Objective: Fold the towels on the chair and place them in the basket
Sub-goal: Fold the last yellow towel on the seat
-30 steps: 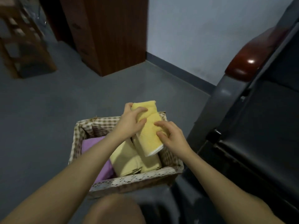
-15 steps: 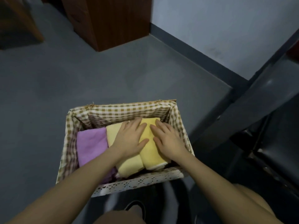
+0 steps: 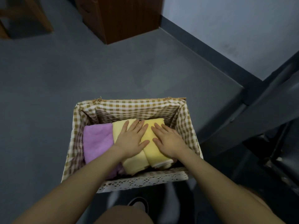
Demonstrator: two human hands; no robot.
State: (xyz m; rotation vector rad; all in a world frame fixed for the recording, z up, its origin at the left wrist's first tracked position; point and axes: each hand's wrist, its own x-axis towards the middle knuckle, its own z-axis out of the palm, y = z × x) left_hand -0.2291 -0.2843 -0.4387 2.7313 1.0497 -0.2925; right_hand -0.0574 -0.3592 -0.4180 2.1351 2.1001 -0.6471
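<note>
A wicker basket (image 3: 134, 105) with a brown gingham lining and a white lace front edge stands on the floor below me. Three folded towels lie side by side in it: a purple towel (image 3: 97, 139) on the left, a pale yellow towel (image 3: 134, 164) in the middle and a brighter yellow towel (image 3: 153, 152) on the right. My left hand (image 3: 131, 139) presses flat on the pale yellow towel, its thumb reaching onto the brighter one. My right hand (image 3: 166, 139) presses flat on the brighter yellow towel. Fingers of both hands are straight.
The black chair (image 3: 265, 126) with a grey frame rises at the right. A brown wooden cabinet (image 3: 126, 16) stands at the back against a pale wall. Wooden furniture legs (image 3: 24, 15) show at the top left. Grey floor surrounds the basket. My knee and a shoe show below.
One second ago both hands held the brighter yellow towel above the basket. It now lies in the basket's right side, and both hands press flat on the towels.
</note>
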